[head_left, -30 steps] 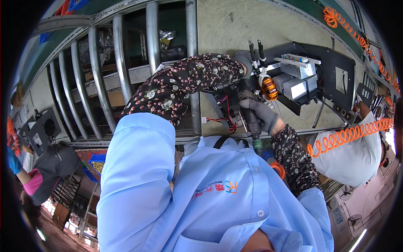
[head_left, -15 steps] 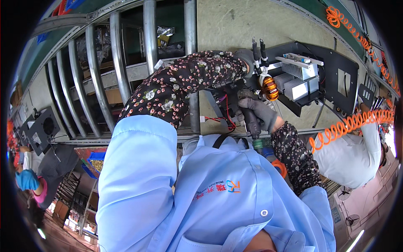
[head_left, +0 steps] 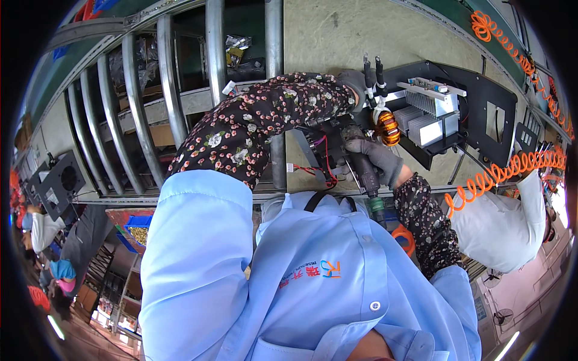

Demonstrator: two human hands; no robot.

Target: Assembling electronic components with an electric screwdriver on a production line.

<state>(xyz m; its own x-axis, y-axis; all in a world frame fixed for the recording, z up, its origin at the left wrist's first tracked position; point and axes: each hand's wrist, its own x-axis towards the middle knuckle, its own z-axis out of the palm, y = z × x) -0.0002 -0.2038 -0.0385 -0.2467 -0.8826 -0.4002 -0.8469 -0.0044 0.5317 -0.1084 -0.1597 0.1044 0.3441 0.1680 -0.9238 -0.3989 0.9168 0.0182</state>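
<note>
With the copper-wound coil (head_left: 388,129) as landmark, a person's gloved right grip (head_left: 382,161) is grasping a dark cylindrical tool (head_left: 365,175) just below it, the tool's green end fitting (head_left: 377,206) pointing toward the blue shirt (head_left: 301,240). The gloved left grip (head_left: 354,84) is resting above and left of the coil, beside two dark cables (head_left: 380,73); its fingers are mostly hidden, so whether it is clenched or released cannot be told. A silver finned heat sink (head_left: 430,129) is standing just right of the coil, and a black panel (head_left: 481,99) is lying farther right on the bench (head_left: 349,36). Red wires (head_left: 331,175) are running below left of the coil; metal rollers (head_left: 274,36) are lying well left.
</note>
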